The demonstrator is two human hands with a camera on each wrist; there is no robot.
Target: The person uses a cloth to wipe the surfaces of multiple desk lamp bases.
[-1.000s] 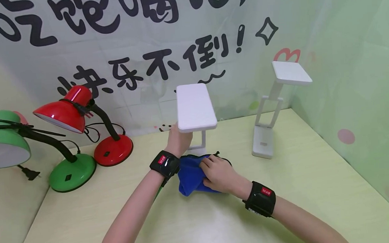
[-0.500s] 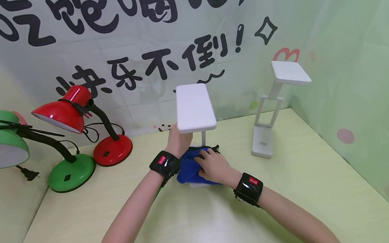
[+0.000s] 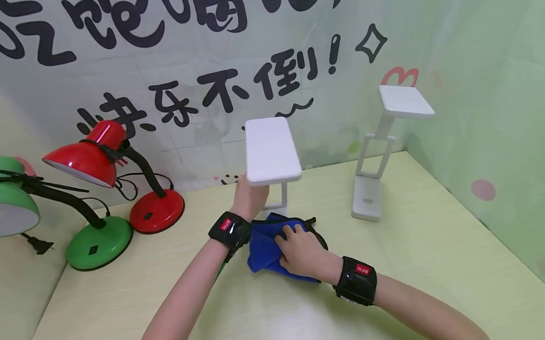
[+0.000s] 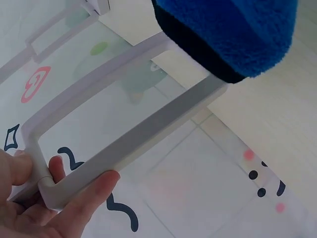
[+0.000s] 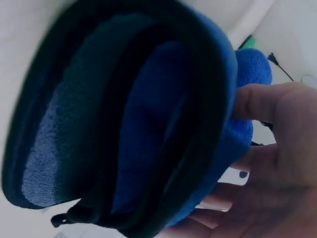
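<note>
A white folding desk lamp [image 3: 273,152] stands mid-table, its flat head over my left hand [image 3: 252,196]. In the left wrist view, the fingers and thumb of that hand grip the lamp's frame-shaped arm [image 4: 148,124] at the hinge. My right hand [image 3: 305,255] holds a blue, dark-edged cloth [image 3: 263,249] over the lamp's base, which is mostly hidden beneath it. Seen from the right wrist, the cloth [image 5: 148,124] is folded in loose layers, with thumb and fingers around its side. A small dark loop hangs from its edge.
A second white folding lamp [image 3: 367,196] stands at the back right. On the left are a red desk lamp [image 3: 157,213] and a green one [image 3: 99,243], with cords and a black plug [image 3: 40,245]. A printed wall cloth [image 3: 171,144] hangs behind the table.
My right hand slid the cloth away from me over the base, baring its front edge, then drew it back toward me, covering that edge again. The left hand keeps its hold.
</note>
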